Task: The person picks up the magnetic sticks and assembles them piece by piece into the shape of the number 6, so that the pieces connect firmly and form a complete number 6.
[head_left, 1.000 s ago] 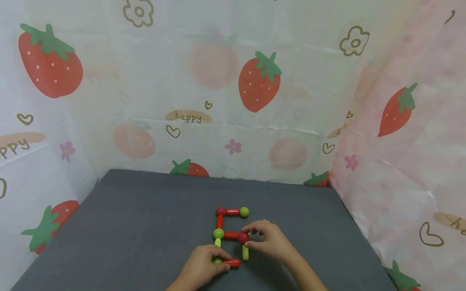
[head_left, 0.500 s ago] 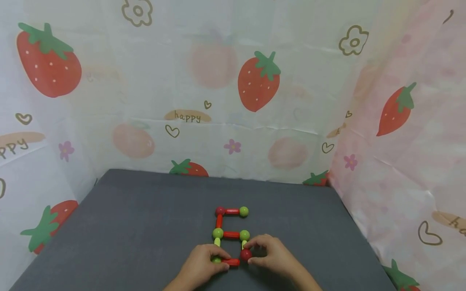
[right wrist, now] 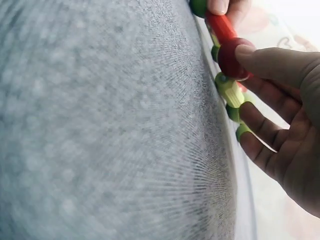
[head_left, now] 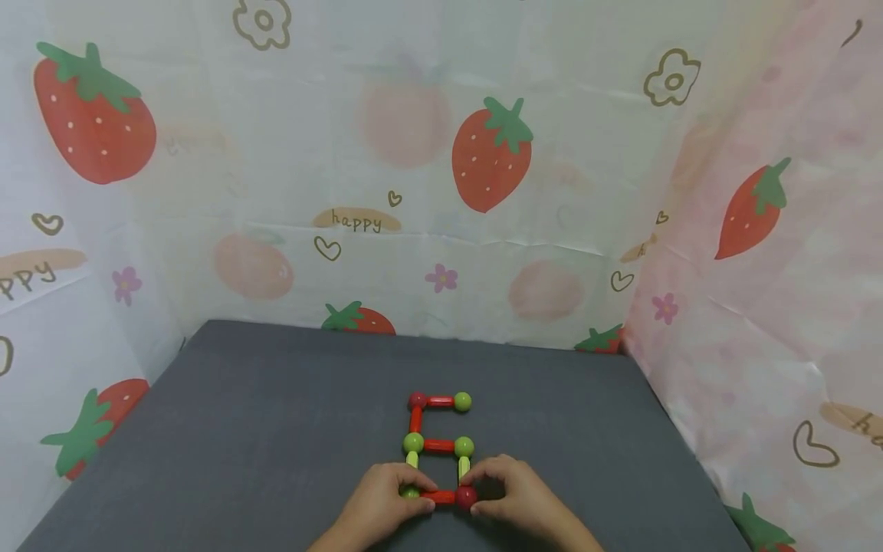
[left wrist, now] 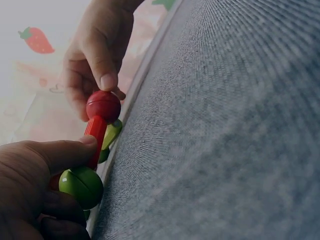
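A figure of toy building rods and balls lies on the dark table, shaped like a 6. My left hand (head_left: 375, 502) pinches the bottom red rod (head_left: 443, 497) beside the lower-left green ball (left wrist: 81, 188). My right hand (head_left: 520, 498) holds a red ball (head_left: 467, 497) between thumb and fingers, at the right end of that rod. In the left wrist view the ball sits right against the rod's end. A yellow-green rod (head_left: 464, 469) runs from the right green ball (head_left: 464, 446) down toward the red ball. The left yellow-green rod (head_left: 411, 459) is partly hidden by my left hand.
Farther back in the figure are a middle red rod (head_left: 438, 445), a green ball (head_left: 413, 443), a red corner ball (head_left: 417, 401) and a green end ball (head_left: 462, 401). Strawberry-printed cloth (head_left: 414, 261) stands behind and beside the dark table (head_left: 290, 429).
My right hand has brought the red ball toward me, from over the right green ball to the end of the bottom red rod. The left hand keeps its place.
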Demonstrator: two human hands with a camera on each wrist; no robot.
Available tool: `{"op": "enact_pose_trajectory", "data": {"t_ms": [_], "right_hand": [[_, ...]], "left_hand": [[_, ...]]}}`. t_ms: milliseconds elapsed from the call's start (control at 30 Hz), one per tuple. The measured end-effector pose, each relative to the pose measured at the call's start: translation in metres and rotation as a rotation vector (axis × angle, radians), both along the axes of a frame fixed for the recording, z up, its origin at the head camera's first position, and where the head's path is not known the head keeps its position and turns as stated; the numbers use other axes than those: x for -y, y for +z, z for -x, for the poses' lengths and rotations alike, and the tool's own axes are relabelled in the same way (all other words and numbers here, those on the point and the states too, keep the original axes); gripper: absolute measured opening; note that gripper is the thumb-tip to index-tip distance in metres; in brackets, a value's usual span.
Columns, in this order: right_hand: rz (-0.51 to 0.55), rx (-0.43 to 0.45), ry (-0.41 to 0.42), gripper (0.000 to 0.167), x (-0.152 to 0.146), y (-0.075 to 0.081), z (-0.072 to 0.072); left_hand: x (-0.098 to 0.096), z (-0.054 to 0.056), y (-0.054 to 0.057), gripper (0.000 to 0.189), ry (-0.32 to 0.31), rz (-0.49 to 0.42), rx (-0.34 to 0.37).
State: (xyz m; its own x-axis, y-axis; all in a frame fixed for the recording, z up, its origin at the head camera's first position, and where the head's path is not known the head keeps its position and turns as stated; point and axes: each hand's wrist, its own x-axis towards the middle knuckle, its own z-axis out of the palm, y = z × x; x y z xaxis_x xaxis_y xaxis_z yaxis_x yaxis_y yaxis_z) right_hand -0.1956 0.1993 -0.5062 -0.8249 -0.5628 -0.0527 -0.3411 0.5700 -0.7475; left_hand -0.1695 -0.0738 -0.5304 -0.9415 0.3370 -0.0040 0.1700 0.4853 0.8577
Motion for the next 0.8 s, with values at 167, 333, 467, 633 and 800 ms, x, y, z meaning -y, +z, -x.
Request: {"op": "enact_pose_trajectory", "data": {"t_ms": [167, 333, 467, 633, 800], "right_hand": [[-0.004, -0.013, 0.013, 0.03, 0.0, -0.001, 0.0], [-0.009, -0.021, 0.039, 0.032, 0.0, -0.002, 0.002], [-0.017, -0.011, 0.091, 0.032, -0.002, 0.0, 0.006], [0.015, 0.024, 0.186, 0.028, -0.005, 0.004, 0.015], [0.037, 0.036, 0.229, 0.029, -0.005, 0.008, 0.028]], "left_hand": [[-0.001, 0.0, 0.0, 0.014, 0.006, 0.013, 0.009], [0.0, 0.0, -0.001, 0.014, 0.0, 0.009, -0.017], [0.001, -0.001, -0.001, 0.014, -0.004, -0.002, -0.027], [0.001, -0.001, -0.002, 0.014, -0.009, -0.005, -0.031], [0.001, 0.0, -0.003, 0.014, -0.014, -0.004, -0.017]]}}
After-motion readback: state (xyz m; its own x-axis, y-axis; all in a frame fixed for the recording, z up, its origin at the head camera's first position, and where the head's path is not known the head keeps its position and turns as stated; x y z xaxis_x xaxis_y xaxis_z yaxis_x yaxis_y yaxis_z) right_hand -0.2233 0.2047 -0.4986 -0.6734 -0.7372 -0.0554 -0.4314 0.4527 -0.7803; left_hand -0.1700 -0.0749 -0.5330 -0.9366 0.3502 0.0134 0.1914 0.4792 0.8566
